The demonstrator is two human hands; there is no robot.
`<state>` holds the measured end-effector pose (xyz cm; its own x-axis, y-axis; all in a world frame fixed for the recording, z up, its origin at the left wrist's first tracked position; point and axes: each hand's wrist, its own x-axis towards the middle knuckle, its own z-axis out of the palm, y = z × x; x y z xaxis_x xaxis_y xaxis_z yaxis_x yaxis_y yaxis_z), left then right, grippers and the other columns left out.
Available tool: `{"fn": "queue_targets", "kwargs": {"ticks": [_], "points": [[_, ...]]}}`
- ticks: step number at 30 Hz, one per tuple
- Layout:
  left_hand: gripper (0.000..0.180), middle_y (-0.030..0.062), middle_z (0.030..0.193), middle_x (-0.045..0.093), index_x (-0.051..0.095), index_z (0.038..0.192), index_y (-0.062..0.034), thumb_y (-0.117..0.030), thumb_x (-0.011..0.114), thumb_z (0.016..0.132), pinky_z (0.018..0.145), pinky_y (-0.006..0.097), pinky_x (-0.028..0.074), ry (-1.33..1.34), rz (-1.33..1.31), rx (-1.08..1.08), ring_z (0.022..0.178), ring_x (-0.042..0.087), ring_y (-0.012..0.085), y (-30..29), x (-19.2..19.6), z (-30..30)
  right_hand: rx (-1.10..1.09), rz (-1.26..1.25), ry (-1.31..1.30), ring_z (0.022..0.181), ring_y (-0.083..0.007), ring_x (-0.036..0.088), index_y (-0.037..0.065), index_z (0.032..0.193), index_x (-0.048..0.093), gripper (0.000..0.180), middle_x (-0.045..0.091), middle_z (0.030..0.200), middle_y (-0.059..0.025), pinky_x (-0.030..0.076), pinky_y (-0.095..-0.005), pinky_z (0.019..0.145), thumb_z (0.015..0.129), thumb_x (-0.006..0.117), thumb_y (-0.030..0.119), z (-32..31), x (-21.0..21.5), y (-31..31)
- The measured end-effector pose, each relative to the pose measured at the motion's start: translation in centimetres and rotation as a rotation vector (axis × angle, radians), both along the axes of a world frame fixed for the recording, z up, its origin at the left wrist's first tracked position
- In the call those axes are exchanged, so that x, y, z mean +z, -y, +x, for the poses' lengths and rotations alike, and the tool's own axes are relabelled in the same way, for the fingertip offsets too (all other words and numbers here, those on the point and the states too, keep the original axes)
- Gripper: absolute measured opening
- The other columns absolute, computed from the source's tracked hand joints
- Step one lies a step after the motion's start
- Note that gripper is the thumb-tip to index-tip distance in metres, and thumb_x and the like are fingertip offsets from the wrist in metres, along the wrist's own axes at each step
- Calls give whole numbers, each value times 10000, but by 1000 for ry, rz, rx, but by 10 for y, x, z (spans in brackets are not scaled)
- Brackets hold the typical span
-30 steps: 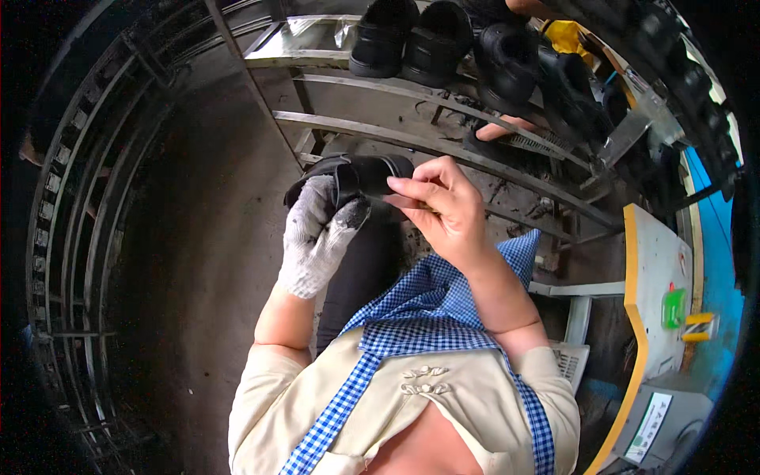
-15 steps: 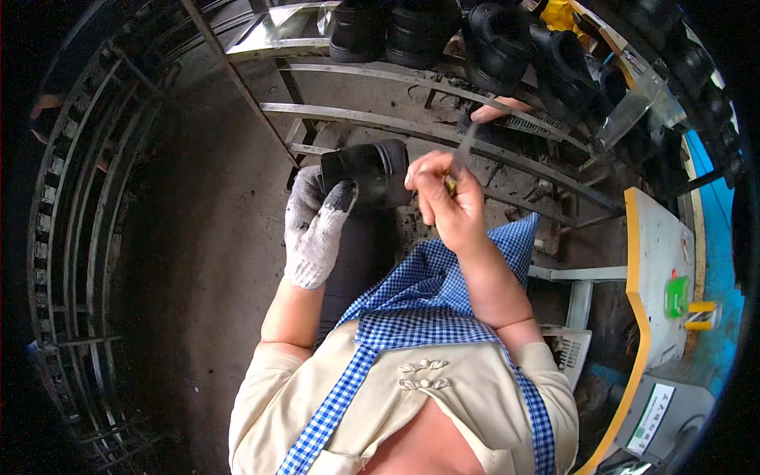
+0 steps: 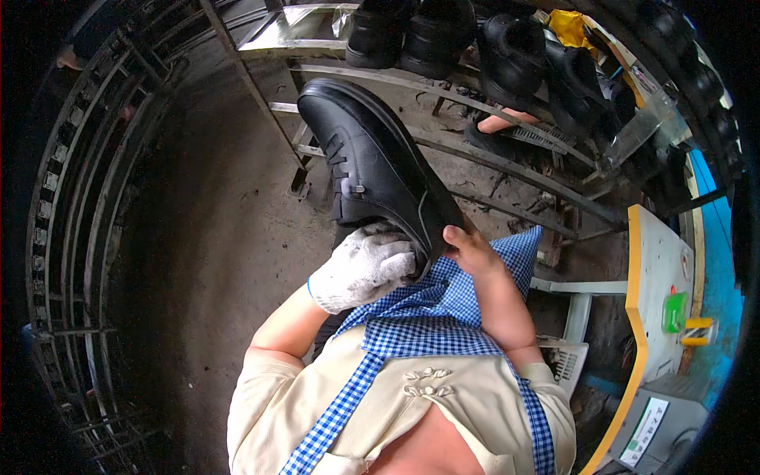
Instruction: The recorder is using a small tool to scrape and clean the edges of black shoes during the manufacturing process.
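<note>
A black lace-up shoe point(image 3: 372, 158) is tilted in front of me, its toe up and to the left, its side and laces facing me. My left hand point(image 3: 368, 265), in a stained white knit glove, grips it at the collar, with fingertips at or inside the foot opening. Bare, my right hand point(image 3: 475, 249) holds the heel end from the right; the thumb lies on the heel and the other fingers are mostly hidden behind it. Whether that hand also holds a thin tool cannot be seen. A thin pale line runs along the shoe's side near the heel.
Several black shoes point(image 3: 511, 59) stand on a metal rack point(image 3: 491, 154) ahead. To the right are a white board point(image 3: 661, 277) with a yellow edge and a grey machine point(image 3: 661, 419). Curved metal rails point(image 3: 103, 237) rise at the left. A person's hand point(image 3: 70, 59) shows far upper left.
The shoe has turned from sole end toward me to its laced side, and sits larger in view. My right hand, which held a thin blade-like tool apart from it, now grips the heel.
</note>
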<state>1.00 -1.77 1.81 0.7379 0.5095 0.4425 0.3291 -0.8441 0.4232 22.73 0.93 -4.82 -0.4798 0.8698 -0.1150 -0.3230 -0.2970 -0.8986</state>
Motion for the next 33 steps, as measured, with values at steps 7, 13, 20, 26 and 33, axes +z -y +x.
{"fn": "queue_targets", "kwargs": {"ticks": [7,13,20,26,33], "points": [[244,110,967,654,589,1047,-35,-151,626,836,762,351,509,1049,-447,180,915,632,249,5,-30,-27,-179,-15,43,1068,-205,535,82,1355,390,755,514,1258,-78,436,-329,882,743,659,432,-2,-26,11],[488,116,1329,436,323,1370,-74,-183,499,927,974,350,414,1429,-754,504,1206,438,222,-42,-31,-37,-46,-71,-211,1129,-218,516,61,1349,388,715,509,1278,-89,427,-358,909,778,639,412,6,-39,22],[509,98,1190,522,436,1282,-28,-138,617,819,969,329,393,1370,-635,444,1103,494,198,-33,-14,-30,37,1,298,917,-185,543,63,1309,455,477,538,1094,-64,462,-326,751,976,358,391,23,-80,5],[648,95,1142,572,521,1212,-5,-265,772,674,958,327,406,803,-611,365,1070,536,196,-18,-3,-30,-201,650,569,644,-117,496,47,1201,560,287,517,856,-33,430,-250,613,938,492,137,19,10,-5],[660,104,1121,585,521,1199,6,-258,784,653,940,326,424,816,-872,273,1054,550,197,-7,-1,-14,-132,1207,723,620,-174,561,127,1133,638,392,559,778,-68,457,-278,545,778,619,-37,2,98,14]]}}
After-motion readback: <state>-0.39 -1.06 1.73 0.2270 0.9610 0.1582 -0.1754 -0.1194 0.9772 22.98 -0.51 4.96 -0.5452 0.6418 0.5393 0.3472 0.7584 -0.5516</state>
